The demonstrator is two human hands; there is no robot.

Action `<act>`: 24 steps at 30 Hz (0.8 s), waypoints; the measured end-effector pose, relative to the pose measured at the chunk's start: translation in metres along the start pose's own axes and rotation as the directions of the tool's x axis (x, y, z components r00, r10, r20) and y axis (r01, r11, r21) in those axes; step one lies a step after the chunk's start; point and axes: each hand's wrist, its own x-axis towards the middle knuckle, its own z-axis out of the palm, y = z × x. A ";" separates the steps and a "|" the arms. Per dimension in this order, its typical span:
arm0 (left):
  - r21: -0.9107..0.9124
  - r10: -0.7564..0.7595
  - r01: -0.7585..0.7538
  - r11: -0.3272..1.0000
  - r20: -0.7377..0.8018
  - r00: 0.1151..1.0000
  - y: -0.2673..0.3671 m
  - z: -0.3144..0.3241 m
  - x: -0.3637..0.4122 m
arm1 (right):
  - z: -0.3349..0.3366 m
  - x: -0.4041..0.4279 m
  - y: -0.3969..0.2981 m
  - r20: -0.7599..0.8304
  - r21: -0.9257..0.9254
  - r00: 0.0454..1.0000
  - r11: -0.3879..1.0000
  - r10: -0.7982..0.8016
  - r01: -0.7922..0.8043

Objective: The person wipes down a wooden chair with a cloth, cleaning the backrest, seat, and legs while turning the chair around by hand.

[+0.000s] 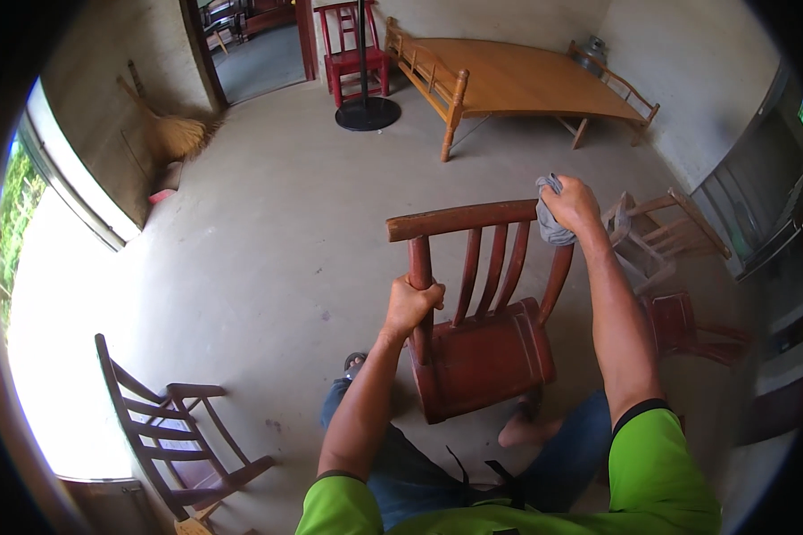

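A red-brown wooden chair [485,361] stands before me, its slatted back towards the far side. My left hand [413,304] is closed around the left upright of the chair back, below the top rail. A grey cloth [550,210] is bunched in my right hand [571,202] and lies against the right end of the top rail [465,217]. Several curved slats run from the rail down to the seat. My feet are on the floor on either side of the chair, partly hidden by it and by my arms.
At lower left stands a dark wooden chair [167,428]. A bamboo bed [522,77], a red chair [354,60] and a black round stand base [368,114] are farther off. Pale wooden chairs [669,234] and a small red chair [669,324] are at right. A broom [177,134] leans by the wall.
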 end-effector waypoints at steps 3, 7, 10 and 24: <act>0.160 0.177 -0.143 0.977 -0.226 0.958 -0.014 -0.002 0.007 | 0.007 -0.010 -0.027 -0.004 0.011 0.998 0.998 -0.055 0.055; 0.294 0.273 -0.159 0.942 -0.403 0.873 -0.009 0.011 0.017 | 0.041 -0.029 -0.076 -0.085 0.292 0.946 0.900 -0.314 0.325; 0.252 0.227 -0.117 0.961 -0.468 0.854 -0.024 0.004 0.036 | 0.079 -0.053 -0.151 -0.116 0.411 0.861 0.765 -0.495 0.495; 0.133 0.154 -0.111 0.985 -0.376 0.914 -0.019 0.001 0.027 | 0.083 -0.039 -0.251 0.249 0.226 0.765 0.803 -0.594 0.551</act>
